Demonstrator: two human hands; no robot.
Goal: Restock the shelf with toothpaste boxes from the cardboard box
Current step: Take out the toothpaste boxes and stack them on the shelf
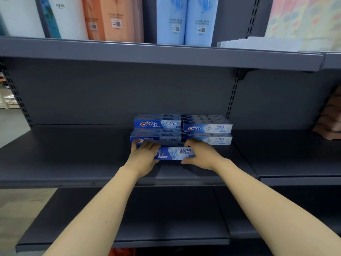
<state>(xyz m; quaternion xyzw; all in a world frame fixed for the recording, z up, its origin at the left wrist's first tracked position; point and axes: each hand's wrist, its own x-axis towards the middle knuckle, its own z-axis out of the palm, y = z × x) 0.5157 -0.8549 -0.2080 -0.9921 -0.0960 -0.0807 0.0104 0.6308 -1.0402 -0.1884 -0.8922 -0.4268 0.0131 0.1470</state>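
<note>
A blue Crest toothpaste box (175,153) lies lengthwise on the dark grey middle shelf (77,159), just in front of the stacked boxes. My left hand (144,154) lies on the box's left end with its fingers stretched over the top. My right hand (201,154) grips the right end, thumb at the front and fingers curled over the back. Behind the held box stand two stacks of toothpaste boxes: a darker blue stack (156,123) on the left and a lighter blue stack (207,126) on the right. The cardboard box is not in view.
The upper shelf (166,54) carries tall packs in white, orange and light blue (186,21). A lower grey shelf (166,218) juts out below my forearms. A brownish pack (330,119) sits at the far right of the neighbouring bay.
</note>
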